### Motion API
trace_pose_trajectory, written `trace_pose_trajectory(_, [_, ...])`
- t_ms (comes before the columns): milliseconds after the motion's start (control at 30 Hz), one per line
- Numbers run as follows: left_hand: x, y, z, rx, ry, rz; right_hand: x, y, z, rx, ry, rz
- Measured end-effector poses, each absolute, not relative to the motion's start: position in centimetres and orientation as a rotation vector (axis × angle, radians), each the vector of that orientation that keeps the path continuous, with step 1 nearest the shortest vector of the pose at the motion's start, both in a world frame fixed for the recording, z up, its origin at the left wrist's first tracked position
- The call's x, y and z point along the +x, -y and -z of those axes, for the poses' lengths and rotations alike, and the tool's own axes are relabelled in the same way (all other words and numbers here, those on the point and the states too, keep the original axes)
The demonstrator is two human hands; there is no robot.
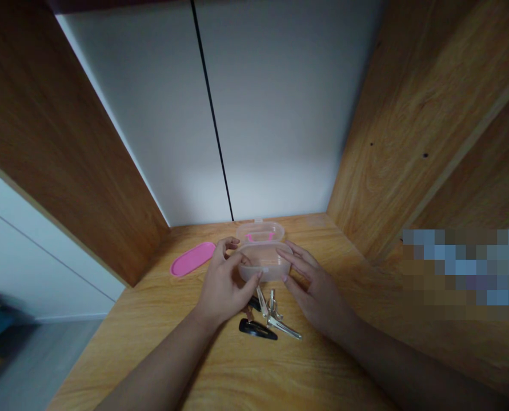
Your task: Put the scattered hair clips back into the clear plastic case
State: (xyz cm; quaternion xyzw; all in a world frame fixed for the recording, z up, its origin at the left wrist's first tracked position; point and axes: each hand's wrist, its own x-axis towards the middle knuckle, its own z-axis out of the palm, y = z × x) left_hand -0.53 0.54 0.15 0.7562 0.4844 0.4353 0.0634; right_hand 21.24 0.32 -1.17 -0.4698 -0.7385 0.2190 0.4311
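A small translucent oval box (264,261) stands on the wooden desk (160,337), with a second clear tray with a pink handle (260,232) just behind it. My left hand (224,288) curls round the box's left end, thumb and fingers on its rim. My right hand (312,285) rests against the box's right side with fingers stretched out and apart. Right in front of the box, between my hands, lie silver hair clips (275,317) and a black snap clip (257,329).
A pink oval lid (193,258) lies flat on the desk to the left of the box. Wooden side panels (57,142) close the nook on both sides, with a white wall (245,114) behind. A blurred patch sits at the right.
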Motion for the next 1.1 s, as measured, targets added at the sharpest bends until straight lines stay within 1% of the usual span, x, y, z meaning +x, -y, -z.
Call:
trace_pose_trajectory(400, [-0.40,-0.82,-0.13,2.248,-1.472,-1.350,21.22,-0.20,1.34,-1.168,1.795,-0.617])
trace_pose_trajectory(700, [-0.75,-0.58,-0.34,2.187,-1.417,-1.354,21.17,0.00,0.71,-1.137,1.834,-0.598])
trace_pose_trajectory(1100, [-0.94,-0.75,-0.41,2.097,-1.454,-1.455,21.20,0.17,0.55,-1.153,1.873,-0.536])
